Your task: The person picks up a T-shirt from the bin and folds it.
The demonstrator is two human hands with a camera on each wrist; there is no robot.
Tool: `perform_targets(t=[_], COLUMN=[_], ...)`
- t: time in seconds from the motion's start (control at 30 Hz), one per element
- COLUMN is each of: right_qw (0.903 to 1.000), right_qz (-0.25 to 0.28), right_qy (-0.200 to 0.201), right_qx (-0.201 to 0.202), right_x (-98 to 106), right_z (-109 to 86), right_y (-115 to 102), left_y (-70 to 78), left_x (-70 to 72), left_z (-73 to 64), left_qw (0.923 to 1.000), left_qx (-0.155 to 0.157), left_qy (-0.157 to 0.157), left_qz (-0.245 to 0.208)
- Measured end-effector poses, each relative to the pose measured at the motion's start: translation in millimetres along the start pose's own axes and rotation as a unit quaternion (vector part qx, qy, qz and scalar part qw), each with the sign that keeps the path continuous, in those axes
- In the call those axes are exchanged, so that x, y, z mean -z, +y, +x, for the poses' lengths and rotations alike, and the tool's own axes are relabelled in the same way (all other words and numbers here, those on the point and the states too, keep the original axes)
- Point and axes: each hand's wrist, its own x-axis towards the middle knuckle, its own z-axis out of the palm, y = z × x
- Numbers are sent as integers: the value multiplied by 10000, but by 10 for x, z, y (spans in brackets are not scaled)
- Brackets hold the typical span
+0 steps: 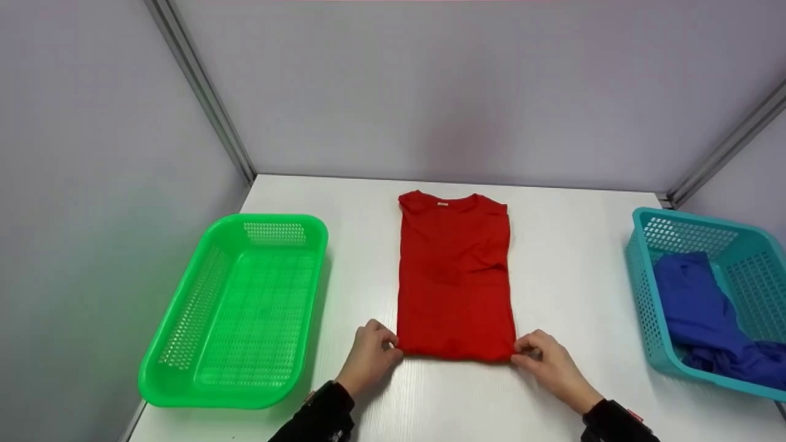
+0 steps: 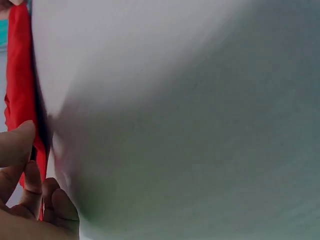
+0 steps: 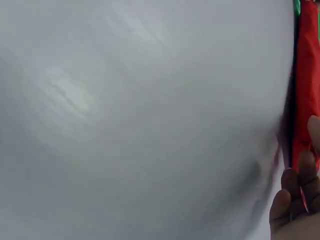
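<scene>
A red shirt [image 1: 454, 276] lies on the white table with its sides folded in, collar toward the back wall and a small pale label at the neck. My left hand [image 1: 370, 356] pinches its near left corner between thumb and fingers. At the near right corner, my right hand [image 1: 551, 366] pinches the cloth the same way. In the left wrist view the red hem [image 2: 21, 75] runs up from the fingers along the left edge. The right wrist view shows the shirt's near edge [image 3: 306, 85] held at thumb and fingertips.
To the left stands a green plastic basket [image 1: 316, 294] with nothing inside. A teal basket [image 1: 642, 307] at the right holds crumpled blue cloth [image 1: 700, 307]. Pale panels [image 1: 454, 92] with grey metal corner posts [image 1: 206, 92] enclose the white table [image 1: 571, 258] at the back and sides.
</scene>
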Motion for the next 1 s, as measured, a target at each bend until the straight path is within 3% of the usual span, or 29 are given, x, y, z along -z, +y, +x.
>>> perform_targets(t=[0.07, 0.17, 0.27, 0.37, 0.43, 0.57, 0.7, 0.87, 1.0], right_qw=[9993, 9939, 9808, 9668, 9637, 9683, 9693, 9676, 9666], right_qz=[349, 1078, 1907, 2468, 2555, 2357, 2359, 2455, 2500], right_qy=[138, 215, 160, 167, 333, 632, 631, 586, 520], right_qx=[-14, 72, 369, 642, 693, 540, 282, -1, -222], right_x=[50, 151, 252, 320, 340, 338, 325, 311, 290], right_z=[-9, -27, -49, -66, -81, -109, -118, -57, 66], right_y=[-53, -147, -260, -378, -457, -598, -710, -763, -741], left_y=[55, 163, 272, 361, 416, 500, 566, 640, 640], left_x=[54, 158, 265, 337, 364, 373, 364, 363, 348], left_z=[-14, -27, -34, -41, -52, -77, -86, -53, 54], left_qw=[9993, 9948, 9867, 9791, 9758, 9715, 9668, 9628, 9687], left_qx=[-21, -318, -760, -976, -965, -949, -956, -642, -263], left_qy=[140, 413, 545, 509, 494, 679, 871, 905, 1109], left_qz=[-354, -872, -1328, -1711, -1897, -2061, -2204, -2464, -2205])
